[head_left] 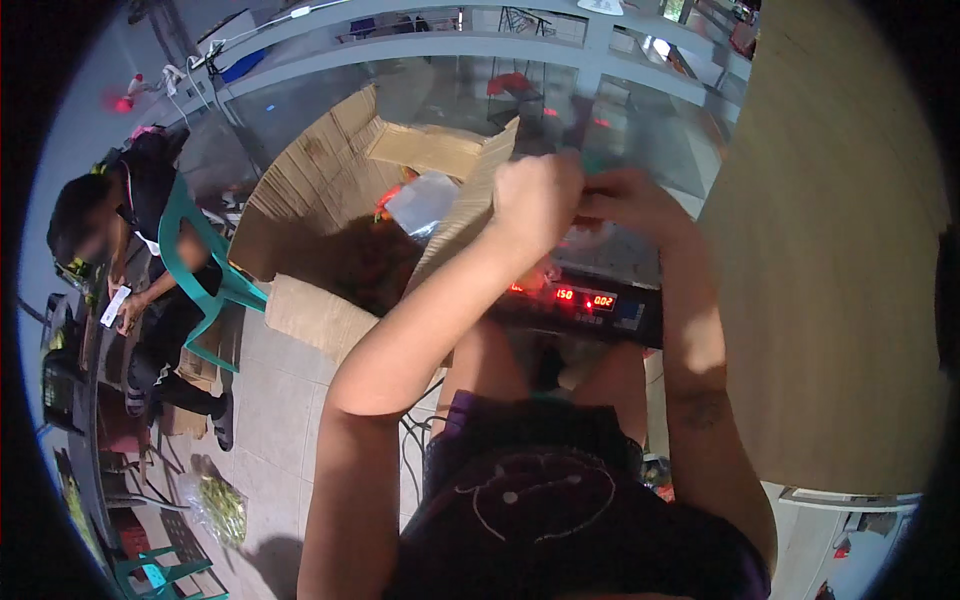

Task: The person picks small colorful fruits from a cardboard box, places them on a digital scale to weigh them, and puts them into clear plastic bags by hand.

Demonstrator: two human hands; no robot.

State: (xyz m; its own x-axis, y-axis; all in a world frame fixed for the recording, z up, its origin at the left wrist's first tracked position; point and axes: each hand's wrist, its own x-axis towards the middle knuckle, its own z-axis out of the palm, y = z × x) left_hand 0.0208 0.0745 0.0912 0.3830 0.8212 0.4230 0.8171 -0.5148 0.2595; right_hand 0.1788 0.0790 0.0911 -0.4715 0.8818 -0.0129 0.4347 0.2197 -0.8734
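Observation:
Both of my hands meet above a digital scale with a lit red display (pixel 566 296). My left hand (pixel 536 196) is curled into a fist, its back towards me. My right hand (pixel 631 201) comes in from the other side, its fingers close to the left fist and blurred by motion. Something reddish (pixel 589 223) shows below the fingers, too blurred to name. Whatever is between my fingers is hidden. The scale's metal platform (pixel 626 255) shows partly beneath my hands. Left of the scale stands an open cardboard box (pixel 315 176) with red peppers (pixel 387 201) and clear plastic bags (pixel 424 202) inside.
A wooden board (pixel 832 262) rises along the right. At left, a person (pixel 142 225) sits on a green plastic chair (pixel 180 225), holding a small white object (pixel 115 306). A plastic bag of green vegetables (pixel 217 510) lies on the tiled floor. Cables (pixel 411 439) run by my legs.

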